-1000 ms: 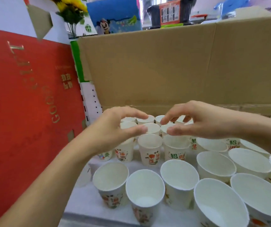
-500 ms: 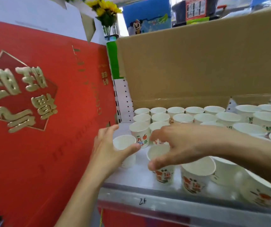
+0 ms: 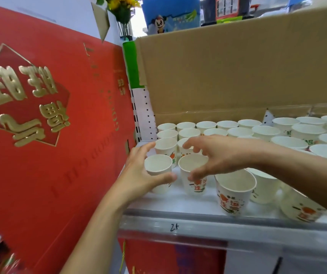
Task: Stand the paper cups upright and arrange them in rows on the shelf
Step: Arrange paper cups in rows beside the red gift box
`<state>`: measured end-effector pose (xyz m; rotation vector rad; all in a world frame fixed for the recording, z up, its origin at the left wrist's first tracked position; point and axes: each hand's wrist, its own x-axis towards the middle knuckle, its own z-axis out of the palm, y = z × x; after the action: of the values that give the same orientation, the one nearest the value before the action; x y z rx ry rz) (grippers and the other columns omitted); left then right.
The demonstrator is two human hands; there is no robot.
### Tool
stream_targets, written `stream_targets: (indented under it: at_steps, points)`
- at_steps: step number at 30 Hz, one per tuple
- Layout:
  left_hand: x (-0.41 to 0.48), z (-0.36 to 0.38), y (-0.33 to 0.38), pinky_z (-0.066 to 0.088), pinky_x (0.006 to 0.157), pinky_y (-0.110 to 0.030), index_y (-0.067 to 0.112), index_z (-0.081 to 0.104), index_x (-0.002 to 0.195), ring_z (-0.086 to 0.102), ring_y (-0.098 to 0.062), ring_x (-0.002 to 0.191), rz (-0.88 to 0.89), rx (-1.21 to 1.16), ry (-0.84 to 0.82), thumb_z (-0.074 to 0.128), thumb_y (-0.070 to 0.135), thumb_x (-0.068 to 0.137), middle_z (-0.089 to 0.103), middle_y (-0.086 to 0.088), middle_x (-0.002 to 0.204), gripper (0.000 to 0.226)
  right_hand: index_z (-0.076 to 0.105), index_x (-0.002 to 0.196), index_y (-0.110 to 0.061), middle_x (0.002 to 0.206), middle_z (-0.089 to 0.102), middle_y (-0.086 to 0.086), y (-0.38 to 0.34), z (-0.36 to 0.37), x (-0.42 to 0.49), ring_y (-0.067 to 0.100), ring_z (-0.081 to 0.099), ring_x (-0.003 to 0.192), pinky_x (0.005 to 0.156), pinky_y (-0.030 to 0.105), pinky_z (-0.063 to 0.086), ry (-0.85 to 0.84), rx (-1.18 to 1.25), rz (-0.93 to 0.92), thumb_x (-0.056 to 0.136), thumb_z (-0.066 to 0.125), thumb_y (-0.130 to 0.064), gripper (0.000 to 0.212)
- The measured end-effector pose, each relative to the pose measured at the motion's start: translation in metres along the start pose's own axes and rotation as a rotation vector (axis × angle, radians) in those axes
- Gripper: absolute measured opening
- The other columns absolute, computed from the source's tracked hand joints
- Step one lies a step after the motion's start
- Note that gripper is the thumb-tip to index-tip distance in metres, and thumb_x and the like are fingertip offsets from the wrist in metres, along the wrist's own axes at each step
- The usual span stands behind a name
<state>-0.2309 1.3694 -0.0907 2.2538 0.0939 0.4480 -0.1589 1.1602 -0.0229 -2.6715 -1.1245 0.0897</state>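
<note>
Cups the left hand (image 3: pixel 135 173) round a small white paper cup (image 3: pixel 158 165), thumb in front and fingers curled behind, at the front left corner of the white metal shelf (image 3: pixel 178 226). Spans with the right hand (image 3: pixel 222 157) the neighbouring white paper cup with orange and green print (image 3: pixel 193 165), thumb on the near wall, fingers arched past the far rim. Holds both upright, mouths up, just beside each other and just ahead of the standing rows.

Looks like the start of a new front row. Slide rather than lift. Keep the grip light to avoid buckling the thin walls. Line each up with the column behind, nearly touching. Let go only once flat on the base.

Counts two hands, two cups in hand, and three more along the front edge, the rightmost seemingly tilted. Shows over twenty cups altogether; cannot give a full count, with some hidden behind the right arm or cut off at the right. Also shows one brown cardboard box (image 3: pixel 237 66) behind and one red gift box with gold lettering (image 3: pixel 49 115) at the left.
</note>
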Motion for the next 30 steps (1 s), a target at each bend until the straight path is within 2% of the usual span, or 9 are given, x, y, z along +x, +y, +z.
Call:
stream_targets:
  at_steps: [3,5,8,11,15,19,21,25,30]
  points:
    - [0.001,0.002,0.004,0.040,0.091,-0.028,0.042,0.042,0.127,0.044,-0.005,0.112,0.012,0.020,0.066,0.084,0.054,0.059,0.039,0.013,0.119,0.081,0.040,0.138,-0.030,0.132,0.053,-0.005,-0.002,0.003,0.002,0.010,0.047,0.098,0.081,0.027,0.040,0.066,-0.004,0.025,0.076,0.069,-0.058,0.074]
    - [0.004,0.002,0.004,0.043,0.091,-0.029,0.036,0.044,0.131,0.047,-0.005,0.107,0.032,0.026,0.061,0.084,0.043,0.065,0.043,0.012,0.113,0.077,0.042,0.137,-0.028,0.131,0.054,-0.004,-0.004,0.005,0.004,0.010,0.045,0.095,0.078,0.027,0.038,0.100,-0.026,0.051,0.078,0.066,-0.059,0.071]
    - [0.007,0.000,0.002,0.048,0.098,-0.037,0.044,0.044,0.132,0.051,-0.007,0.114,0.043,-0.025,-0.022,0.073,0.038,0.059,0.049,0.015,0.120,0.078,0.044,0.135,-0.024,0.130,0.056,0.000,-0.006,0.009,0.006,0.017,0.053,0.102,0.080,0.032,0.044,0.148,-0.117,0.113,0.078,0.059,-0.068,0.073]
    - [0.006,0.002,0.000,0.051,0.094,-0.034,0.050,0.040,0.133,0.048,-0.005,0.121,0.042,-0.083,-0.051,0.069,0.042,0.054,0.045,0.017,0.131,0.084,0.044,0.134,-0.023,0.130,0.057,0.001,-0.005,0.010,0.005,0.021,0.055,0.111,0.087,0.039,0.048,0.176,-0.177,0.150,0.077,0.050,-0.076,0.078]
    - [0.007,0.005,-0.003,0.046,0.098,-0.036,0.044,0.041,0.133,0.045,-0.006,0.119,0.042,-0.024,0.028,0.076,0.052,0.057,0.042,0.015,0.127,0.084,0.040,0.138,-0.025,0.135,0.053,-0.002,-0.002,0.008,0.002,0.014,0.049,0.102,0.086,0.034,0.045,0.134,-0.073,0.084,0.077,0.060,-0.068,0.077]
    - [0.012,0.006,-0.001,0.045,0.087,-0.025,0.035,0.046,0.133,0.049,-0.004,0.112,0.066,-0.024,0.040,0.080,0.032,0.070,0.047,0.013,0.118,0.072,0.040,0.136,-0.026,0.133,0.053,-0.003,-0.001,0.011,0.008,0.010,0.041,0.095,0.078,0.029,0.038,0.173,-0.065,0.064,0.079,0.065,-0.057,0.070]
    - [0.015,0.005,0.000,0.047,0.090,-0.027,0.034,0.047,0.132,0.049,-0.004,0.110,0.074,-0.020,0.033,0.080,0.028,0.070,0.049,0.014,0.115,0.070,0.040,0.137,-0.025,0.132,0.054,-0.003,-0.002,0.011,0.010,0.010,0.042,0.094,0.077,0.028,0.038,0.183,-0.065,0.074,0.079,0.065,-0.056,0.071]
    - [0.019,0.005,-0.002,0.047,0.097,-0.036,0.033,0.048,0.131,0.050,-0.007,0.111,0.077,0.021,0.044,0.078,0.022,0.071,0.051,0.010,0.116,0.068,0.041,0.135,-0.024,0.131,0.055,-0.002,-0.002,0.013,0.013,0.015,0.050,0.103,0.080,0.031,0.043,0.195,-0.079,0.094,0.076,0.065,-0.059,0.073]
    - [0.018,0.001,-0.001,0.040,0.102,-0.038,0.033,0.053,0.125,0.044,-0.008,0.118,0.107,0.073,0.039,0.080,0.026,0.071,0.050,0.013,0.120,0.061,0.044,0.133,-0.023,0.133,0.054,-0.002,0.000,0.016,0.015,0.017,0.052,0.113,0.080,0.031,0.042,0.205,-0.080,0.110,0.074,0.065,-0.063,0.074]
